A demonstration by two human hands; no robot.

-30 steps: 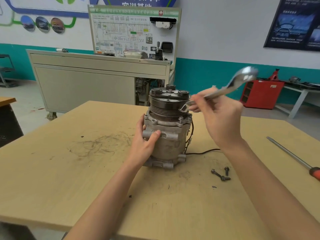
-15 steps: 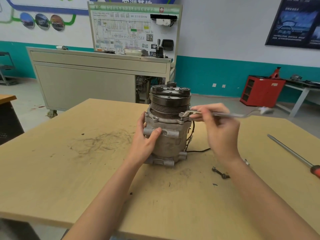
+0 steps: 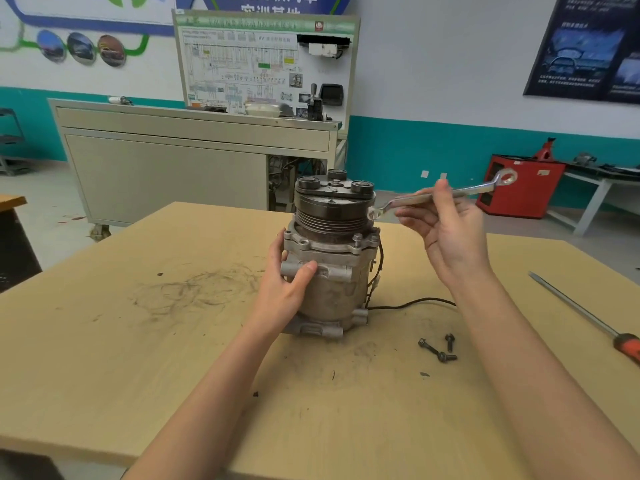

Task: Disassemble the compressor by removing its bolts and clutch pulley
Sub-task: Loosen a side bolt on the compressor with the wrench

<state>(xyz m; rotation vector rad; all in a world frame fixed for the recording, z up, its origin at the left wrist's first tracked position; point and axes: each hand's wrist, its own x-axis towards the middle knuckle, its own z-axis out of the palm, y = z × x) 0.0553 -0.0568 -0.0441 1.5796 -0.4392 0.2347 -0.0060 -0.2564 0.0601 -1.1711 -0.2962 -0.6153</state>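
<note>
Compressor (image 3: 332, 271), where does it stand?
- Upright on the table (image 3: 138, 341). The left hand (image 3: 284, 285) wraps its fingers round the body, with the clutch pulley (image 3: 332, 213) above them.
- And the right hand (image 3: 450, 233)?
- Thumb and fingers pinch a wrench (image 3: 478, 190). Its near ring sits just past the fingertips, beside the pulley. Loose bolts (image 3: 438, 348) lie below that wrist.

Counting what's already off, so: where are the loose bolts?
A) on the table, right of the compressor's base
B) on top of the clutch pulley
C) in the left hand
A: the loose bolts lie on the table, right of the compressor and apart from it.
</note>
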